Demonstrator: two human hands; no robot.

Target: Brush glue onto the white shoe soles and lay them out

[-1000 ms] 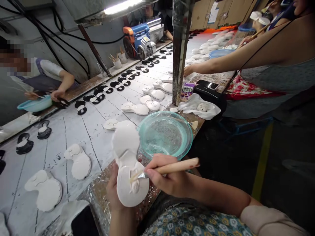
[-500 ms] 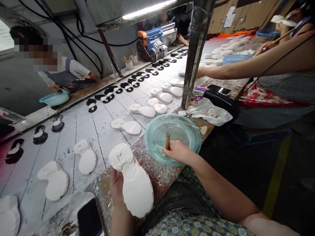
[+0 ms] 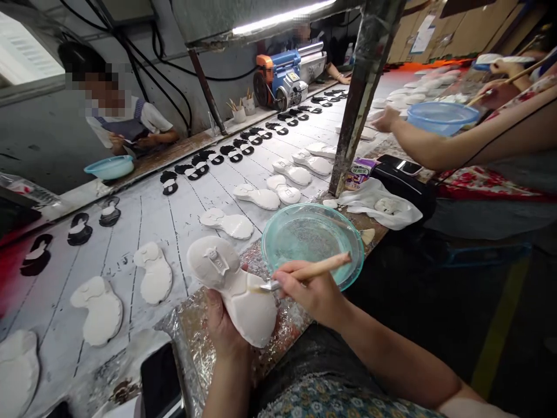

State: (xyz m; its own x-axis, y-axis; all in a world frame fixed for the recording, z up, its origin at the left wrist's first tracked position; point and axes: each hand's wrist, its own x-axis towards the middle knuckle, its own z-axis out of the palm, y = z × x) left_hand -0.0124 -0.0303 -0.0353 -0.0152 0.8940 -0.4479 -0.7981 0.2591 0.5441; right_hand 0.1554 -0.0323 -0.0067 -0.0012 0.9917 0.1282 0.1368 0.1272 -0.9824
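Observation:
My left hand (image 3: 224, 328) grips a white shoe sole (image 3: 232, 284) from beneath, holding it tilted over the foil-covered table edge. My right hand (image 3: 311, 290) is closed round a wooden-handled brush (image 3: 311, 270), and its bristle tip touches the sole's middle. Just behind the brush stands a clear teal bowl (image 3: 312, 242) of liquid.
Several white soles (image 3: 153, 280) lie in rows on a white belt (image 3: 143, 223), with black soles (image 3: 169, 182) along its far side. A rusty post (image 3: 361, 93) rises beside a white cloth (image 3: 378, 208). A phone (image 3: 160, 383) lies near left. Other people work across the belt and at right.
My right hand dipped the brush in the teal bowl half a second ago and has come back to the sole. The view has shifted slightly right.

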